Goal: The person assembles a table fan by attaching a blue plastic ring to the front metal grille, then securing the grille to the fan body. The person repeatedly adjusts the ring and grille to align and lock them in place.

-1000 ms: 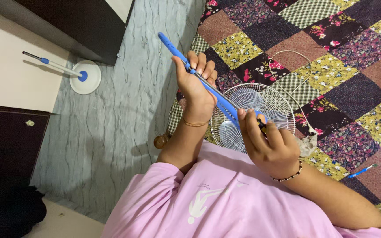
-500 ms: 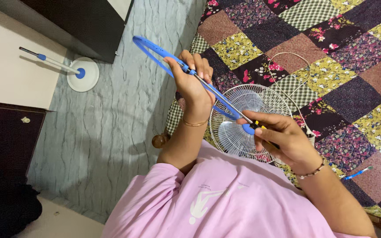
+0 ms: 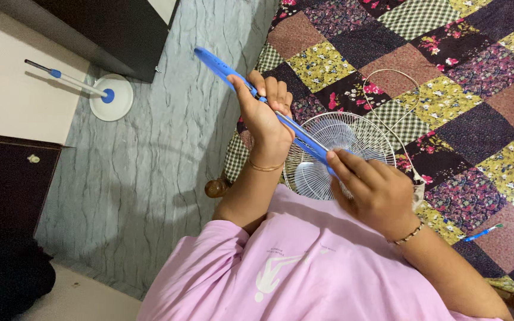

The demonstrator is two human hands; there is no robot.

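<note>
Both hands hold a long blue fan part [image 3: 251, 80] that runs slantwise between them. Left hand [image 3: 264, 116] is wrapped around its middle, fingers curled over the top and thumb underneath, with the free end sticking out beyond the knuckles toward the floor. Right hand [image 3: 371, 190] is closed over the lower end, fingers pressed together; what it grips inside cannot be made out. Just beneath both hands a white wire fan guard [image 3: 352, 139] lies on a patchwork quilt [image 3: 477, 89]. Well off to the right-hand side, a blue pen [image 3: 482, 232] rests on the quilt.
</note>
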